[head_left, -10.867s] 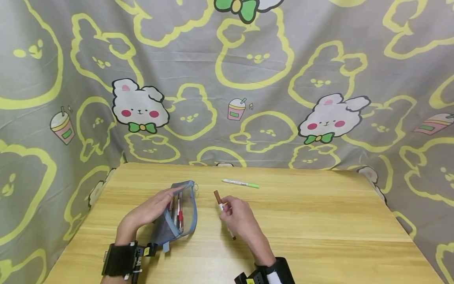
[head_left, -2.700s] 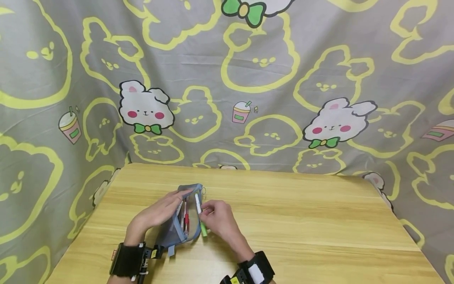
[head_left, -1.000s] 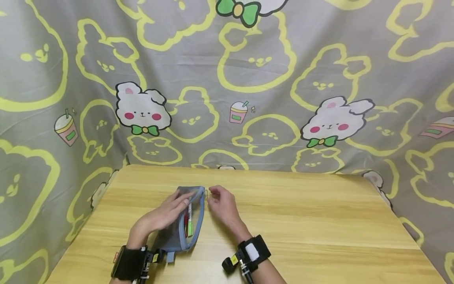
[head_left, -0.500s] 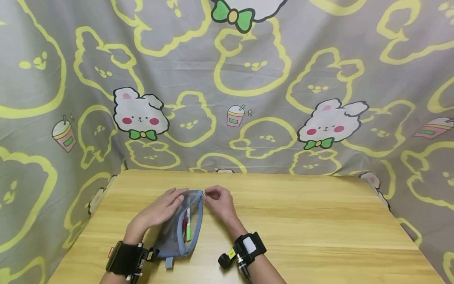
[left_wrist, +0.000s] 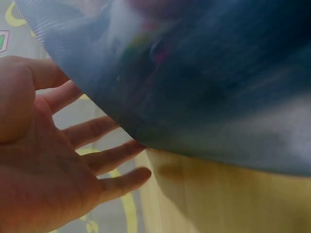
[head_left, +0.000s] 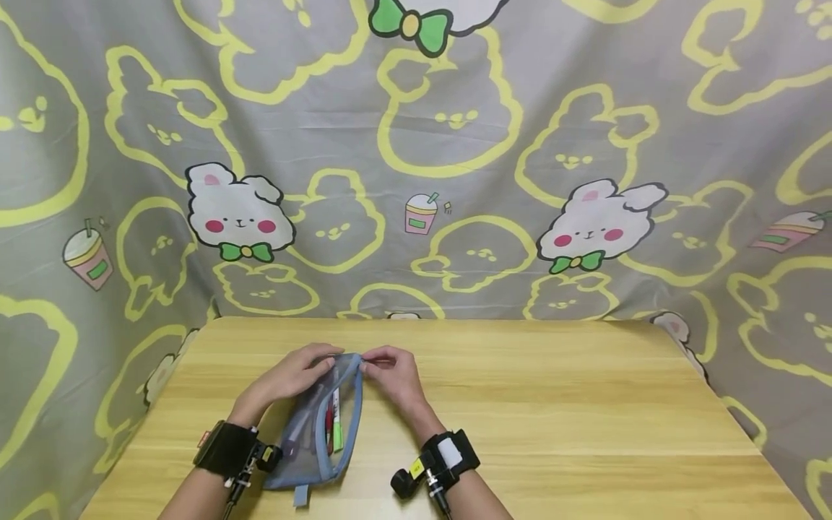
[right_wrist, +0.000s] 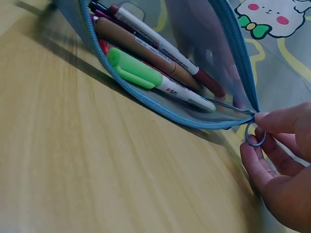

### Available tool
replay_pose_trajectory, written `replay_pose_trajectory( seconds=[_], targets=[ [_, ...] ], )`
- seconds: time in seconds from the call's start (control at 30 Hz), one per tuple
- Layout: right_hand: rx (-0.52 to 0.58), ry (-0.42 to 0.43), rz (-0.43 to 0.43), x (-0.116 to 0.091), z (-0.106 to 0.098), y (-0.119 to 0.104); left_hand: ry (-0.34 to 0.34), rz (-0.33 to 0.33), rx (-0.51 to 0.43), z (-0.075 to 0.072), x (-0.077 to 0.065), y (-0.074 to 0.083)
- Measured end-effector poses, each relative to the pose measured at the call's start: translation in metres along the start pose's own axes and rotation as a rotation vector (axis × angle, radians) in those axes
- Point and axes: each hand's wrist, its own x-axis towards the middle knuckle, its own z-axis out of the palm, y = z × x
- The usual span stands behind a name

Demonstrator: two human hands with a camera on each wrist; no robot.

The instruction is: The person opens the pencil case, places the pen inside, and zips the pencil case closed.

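A blue-grey mesh pencil case [head_left: 295, 448] lies on the table, its zipped mouth gaping to the right. Inside show a green-capped marker [right_wrist: 141, 73], a brown marker [right_wrist: 141, 46], a white pen with dark red ends [right_wrist: 155, 41] and other pens. My left hand [head_left: 289, 375] holds the case's far upper part, thumb over the near side. In the left wrist view its spread fingers [left_wrist: 104, 158] reach behind the case, which hides some fingertips. My right hand [head_left: 395, 372] pinches the zip's far end between thumb and finger. A metal ring [right_wrist: 249, 136] hangs there, against the fingers.
The wooden table [head_left: 552, 412] reaches back to a grey cloth curtain [head_left: 481, 144] with yellow outlines and rabbit prints, which also closes off both sides. A fabric tab [head_left: 301, 495] sticks out at the case's near end. Each wrist wears a black strap with a camera.
The brown marker and then the green one went from table into case. My right hand moved to the zip end and now pinches it. My left thumb shifted outward along the case.
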Motion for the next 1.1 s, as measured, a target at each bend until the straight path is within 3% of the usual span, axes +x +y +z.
replay_pose_trajectory(
  seconds=[0.13,0.37,0.67,0.93,1.1],
  targets=[
    [-0.004,-0.006,-0.028,-0.007,0.0,-0.006,-0.019,0.009,-0.017,0.006,0.0,-0.003],
    [-0.118,-0.013,-0.031,0.007,-0.001,0.026,-0.043,0.034,0.008,0.008,0.006,0.002],
    [-0.189,-0.058,-0.09,0.01,-0.005,0.015,-0.095,0.074,0.037,0.001,0.027,0.005],
    [-0.196,-0.076,-0.094,0.005,-0.003,0.014,-0.128,0.046,0.008,-0.003,0.025,0.009],
    [-0.225,-0.058,-0.09,-0.002,-0.003,0.013,-0.124,0.042,0.001,0.004,0.024,0.009]
  ],
)
